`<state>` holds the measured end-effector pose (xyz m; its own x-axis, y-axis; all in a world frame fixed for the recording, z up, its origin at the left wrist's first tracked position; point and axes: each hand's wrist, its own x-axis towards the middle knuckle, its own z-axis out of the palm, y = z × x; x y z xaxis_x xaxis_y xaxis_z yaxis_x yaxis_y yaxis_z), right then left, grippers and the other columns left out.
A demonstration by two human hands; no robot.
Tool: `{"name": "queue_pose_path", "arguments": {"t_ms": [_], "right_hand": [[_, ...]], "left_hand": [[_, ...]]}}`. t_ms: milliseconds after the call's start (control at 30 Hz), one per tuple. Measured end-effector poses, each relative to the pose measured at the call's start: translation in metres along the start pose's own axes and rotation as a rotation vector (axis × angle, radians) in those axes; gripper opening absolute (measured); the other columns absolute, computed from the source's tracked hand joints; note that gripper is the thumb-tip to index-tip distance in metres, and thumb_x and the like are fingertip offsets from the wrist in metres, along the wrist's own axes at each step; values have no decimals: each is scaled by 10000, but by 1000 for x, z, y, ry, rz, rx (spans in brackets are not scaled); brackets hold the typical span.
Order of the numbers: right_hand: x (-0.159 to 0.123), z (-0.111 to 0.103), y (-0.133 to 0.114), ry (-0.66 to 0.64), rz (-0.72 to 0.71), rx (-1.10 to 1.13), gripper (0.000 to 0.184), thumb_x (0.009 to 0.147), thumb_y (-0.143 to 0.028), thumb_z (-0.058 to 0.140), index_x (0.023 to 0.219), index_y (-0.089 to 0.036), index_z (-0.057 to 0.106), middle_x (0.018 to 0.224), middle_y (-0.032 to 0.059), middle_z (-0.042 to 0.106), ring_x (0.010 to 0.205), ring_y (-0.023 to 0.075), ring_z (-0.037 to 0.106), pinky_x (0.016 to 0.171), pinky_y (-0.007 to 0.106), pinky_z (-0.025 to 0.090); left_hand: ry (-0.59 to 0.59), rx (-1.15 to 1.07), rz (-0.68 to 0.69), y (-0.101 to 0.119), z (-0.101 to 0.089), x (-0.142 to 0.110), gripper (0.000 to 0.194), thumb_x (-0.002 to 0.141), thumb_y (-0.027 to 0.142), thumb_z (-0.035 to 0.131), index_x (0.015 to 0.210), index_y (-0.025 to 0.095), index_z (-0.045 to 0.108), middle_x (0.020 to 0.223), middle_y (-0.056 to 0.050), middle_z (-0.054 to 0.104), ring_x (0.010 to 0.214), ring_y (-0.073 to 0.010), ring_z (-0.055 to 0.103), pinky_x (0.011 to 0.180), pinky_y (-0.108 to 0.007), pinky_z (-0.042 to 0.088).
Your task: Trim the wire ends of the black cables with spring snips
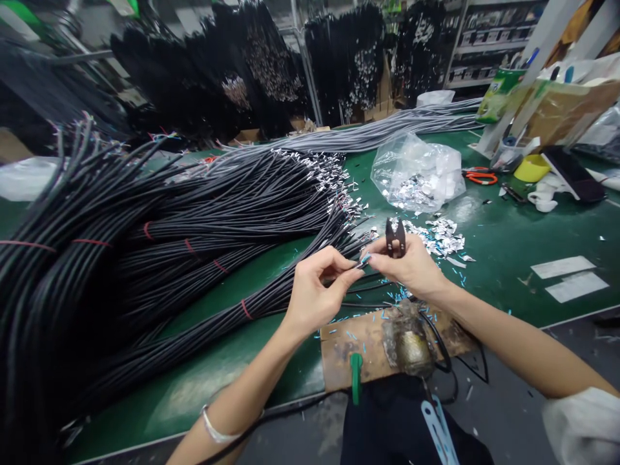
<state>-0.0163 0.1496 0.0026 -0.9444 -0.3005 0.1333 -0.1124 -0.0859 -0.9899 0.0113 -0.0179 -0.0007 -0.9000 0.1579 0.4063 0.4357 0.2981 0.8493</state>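
My left hand (322, 284) is closed, with thumb and forefinger pinching a black cable (359, 265) near its end. A short blue wire (365, 259) shows at that end, between the fingertips of both hands. My right hand (411, 265) is closed too. Its thumb and forefinger meet at the blue wire, while a small black pair of snips (389, 240) sits in the same hand with its two tips pointing up. Left of my hands, a bundle of black cables (271, 298) lies on the green table (227, 342), tied with a red band (247, 310).
Many more black cables (232, 213) fill the left side. A clear plastic bag (419, 171) of scraps stands beyond my hands, near a scrap pile (443, 236). A stained board (336, 352) carries a metal device (411, 349). Orange-handled scissors (480, 175) and a phone (571, 173) lie right.
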Motion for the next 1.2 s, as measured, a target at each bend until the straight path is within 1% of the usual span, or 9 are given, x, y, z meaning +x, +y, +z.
{"name": "queue_pose_path", "arguments": {"t_ms": [67,133,200,300,400,533,633,933,1200], "right_hand": [[3,-1,1,-87,197,170,207,607,-326,743,666,-156,639,476,-67,500,340,14,264,326,190,159],[5,-1,0,-125,273,227,251,617,-363,753,622,-156,612,468,-68,494,323,5,237,320,191,128],[4,0,-1,-123,224,184,287,657,-401,738,593,-158,600,463,-66,482,326,12,268,324,197,152],[0,3,-1,-111,38,-9,306,697,-426,718,589,-162,607,462,-62,460,384,39,342,368,209,224],[-4,4,1,-58,-150,-223,283,757,-420,674,645,-164,631,517,-47,473,473,61,389,445,222,289],[-7,4,1,10,-282,-347,305,844,-404,584,1062,-198,636,865,30,639,726,120,555,621,257,428],[-8,4,-1,6,-341,-385,280,887,-361,534,1096,-208,640,1017,59,662,896,148,592,761,296,459],[-9,5,-4,-22,-302,-398,266,883,-358,538,989,-196,720,767,30,657,652,114,525,574,255,395],[-10,6,-5,-38,-279,-367,253,869,-339,557,979,-187,726,782,35,670,654,113,529,574,253,388]], "left_hand": [[66,120,153,0,-1,0,140,750,184,671,646,148,585,599,25,515,510,-67,453,457,-188,355],[137,272,289,1,-2,-1,111,740,123,668,656,151,602,615,20,537,532,-71,471,477,-194,362],[202,395,388,2,-3,-2,112,731,76,663,667,149,607,627,18,557,539,-68,486,492,-193,373],[282,496,470,4,-2,-4,107,722,54,668,693,144,617,611,30,536,518,-56,467,483,-181,372],[338,531,479,6,-1,-5,98,725,58,668,716,147,628,606,37,524,498,-49,446,468,-175,368],[422,554,469,8,-3,-5,108,715,58,681,706,148,623,593,41,515,495,-48,444,461,-172,364],[456,562,484,8,-5,-5,124,703,51,691,713,153,622,591,45,512,491,-47,437,456,-169,362],[439,594,521,6,-3,-9,149,705,34,679,757,163,626,613,35,529,524,-62,489,494,-182,392],[444,676,580,6,-3,-8,156,713,33,673,772,167,619,601,40,519,522,-66,489,496,-186,394]]}}
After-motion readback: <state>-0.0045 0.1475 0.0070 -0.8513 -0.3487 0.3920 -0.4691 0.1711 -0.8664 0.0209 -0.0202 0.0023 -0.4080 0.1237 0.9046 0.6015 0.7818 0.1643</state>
